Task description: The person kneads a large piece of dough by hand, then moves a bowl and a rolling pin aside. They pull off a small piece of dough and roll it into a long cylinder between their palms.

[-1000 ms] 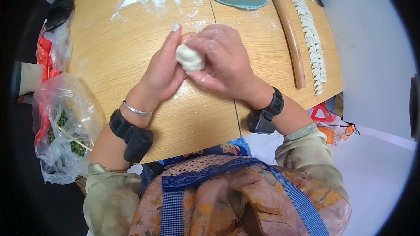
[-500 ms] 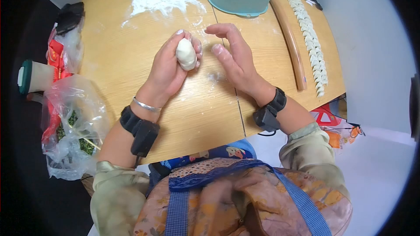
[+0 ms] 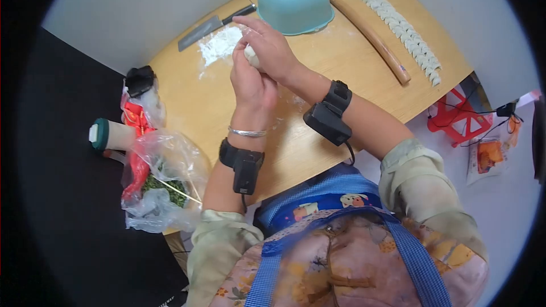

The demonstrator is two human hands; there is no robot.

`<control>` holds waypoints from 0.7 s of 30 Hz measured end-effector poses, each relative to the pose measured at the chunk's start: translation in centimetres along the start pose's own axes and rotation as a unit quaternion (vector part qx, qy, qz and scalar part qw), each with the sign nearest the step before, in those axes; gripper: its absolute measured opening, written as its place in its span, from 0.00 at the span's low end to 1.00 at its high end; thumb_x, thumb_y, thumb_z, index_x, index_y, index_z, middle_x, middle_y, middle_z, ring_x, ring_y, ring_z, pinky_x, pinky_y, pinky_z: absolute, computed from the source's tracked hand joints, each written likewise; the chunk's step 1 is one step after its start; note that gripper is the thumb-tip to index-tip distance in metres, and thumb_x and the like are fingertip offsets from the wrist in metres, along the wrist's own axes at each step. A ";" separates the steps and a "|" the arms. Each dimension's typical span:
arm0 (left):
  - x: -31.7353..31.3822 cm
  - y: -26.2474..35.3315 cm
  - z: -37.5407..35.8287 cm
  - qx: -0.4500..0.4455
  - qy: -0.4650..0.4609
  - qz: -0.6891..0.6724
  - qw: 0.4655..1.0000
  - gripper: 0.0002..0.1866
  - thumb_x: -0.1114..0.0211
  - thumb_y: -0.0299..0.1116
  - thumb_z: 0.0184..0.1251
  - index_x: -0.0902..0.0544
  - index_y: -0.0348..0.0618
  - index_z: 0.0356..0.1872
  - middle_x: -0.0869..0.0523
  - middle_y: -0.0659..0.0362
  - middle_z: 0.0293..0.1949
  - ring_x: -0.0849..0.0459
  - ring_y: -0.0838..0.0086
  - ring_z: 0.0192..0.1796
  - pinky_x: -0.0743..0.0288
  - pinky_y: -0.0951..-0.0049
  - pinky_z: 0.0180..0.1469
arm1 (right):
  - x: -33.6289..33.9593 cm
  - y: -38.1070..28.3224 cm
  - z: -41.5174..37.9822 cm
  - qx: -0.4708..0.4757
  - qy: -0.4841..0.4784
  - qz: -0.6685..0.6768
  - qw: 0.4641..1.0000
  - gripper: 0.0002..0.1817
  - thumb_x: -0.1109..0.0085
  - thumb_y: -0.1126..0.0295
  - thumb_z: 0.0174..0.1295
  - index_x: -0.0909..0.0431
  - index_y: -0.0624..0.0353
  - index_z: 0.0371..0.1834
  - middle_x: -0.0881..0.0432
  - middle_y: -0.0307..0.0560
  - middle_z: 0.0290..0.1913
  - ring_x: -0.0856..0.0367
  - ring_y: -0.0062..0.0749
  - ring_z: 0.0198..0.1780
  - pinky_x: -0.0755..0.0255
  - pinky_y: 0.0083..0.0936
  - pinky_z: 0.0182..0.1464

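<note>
Between my two hands is a pale piece of dough (image 3: 251, 55), mostly covered by the fingers. My left hand (image 3: 253, 86) is wrapped round it from below and the left. Over its upper right side lies my right hand (image 3: 275, 51), pressed on the dough, its thumb side against my left fingers. Both hands are above the table, close to a patch of white flour (image 3: 219, 45). A cleaver (image 3: 200, 33) with a black handle lies just past the flour.
An upturned teal basin (image 3: 293, 3) is at the back. Right of it are a wooden rolling pin (image 3: 369, 37) and rows of small pale dough pieces (image 3: 406, 31). On the left edge lie a plastic bag of chopped greens (image 3: 162, 185) and a green-lidded cup (image 3: 114, 135).
My right hand has come across onto the dough in my left hand; before, it was apart from it with fingers spread. The camera view has shifted and turned.
</note>
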State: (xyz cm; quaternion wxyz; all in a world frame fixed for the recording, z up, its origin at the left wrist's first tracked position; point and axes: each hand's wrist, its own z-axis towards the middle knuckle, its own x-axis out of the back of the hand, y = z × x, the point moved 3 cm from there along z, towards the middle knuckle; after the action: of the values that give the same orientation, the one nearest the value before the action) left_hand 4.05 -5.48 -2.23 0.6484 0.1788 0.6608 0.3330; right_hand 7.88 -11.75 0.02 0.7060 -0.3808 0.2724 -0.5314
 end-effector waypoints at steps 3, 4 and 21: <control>0.5 0.1 0.6 0.010 0.034 -0.028 0.999 0.20 0.54 0.48 0.79 0.28 0.43 0.56 0.21 0.55 0.55 0.21 0.66 0.57 0.24 0.61 0.60 | -0.8 0.7 -1.1 0.086 -0.010 -0.011 0.996 0.23 0.59 0.59 0.73 0.24 0.63 0.60 0.22 0.57 0.59 0.26 0.47 0.62 0.37 0.34 0.67; 1.8 0.0 1.4 0.008 0.032 -0.027 0.999 0.20 0.54 0.48 0.79 0.28 0.43 0.56 0.21 0.55 0.55 0.21 0.66 0.57 0.24 0.61 0.60 | -1.2 0.4 -1.8 0.134 -0.034 -0.038 0.990 0.23 0.57 0.58 0.72 0.24 0.63 0.59 0.22 0.58 0.59 0.26 0.48 0.63 0.35 0.37 0.67; 2.3 -3.2 2.2 0.039 -0.071 -0.047 0.996 0.17 0.55 0.41 0.79 0.23 0.40 0.50 0.17 0.45 0.53 0.19 0.57 0.55 0.26 0.67 0.59 | 1.8 3.7 -3.1 -0.173 0.071 0.409 0.893 0.15 0.59 0.72 0.68 0.27 0.67 0.53 0.22 0.49 0.52 0.23 0.31 0.54 0.28 0.29 0.61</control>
State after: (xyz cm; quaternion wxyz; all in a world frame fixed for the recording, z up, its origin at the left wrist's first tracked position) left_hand 6.61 -5.78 -6.00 0.7013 0.1957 0.6334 0.2622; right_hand 7.91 -13.67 -4.71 0.7627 -0.3132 0.5410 -0.1657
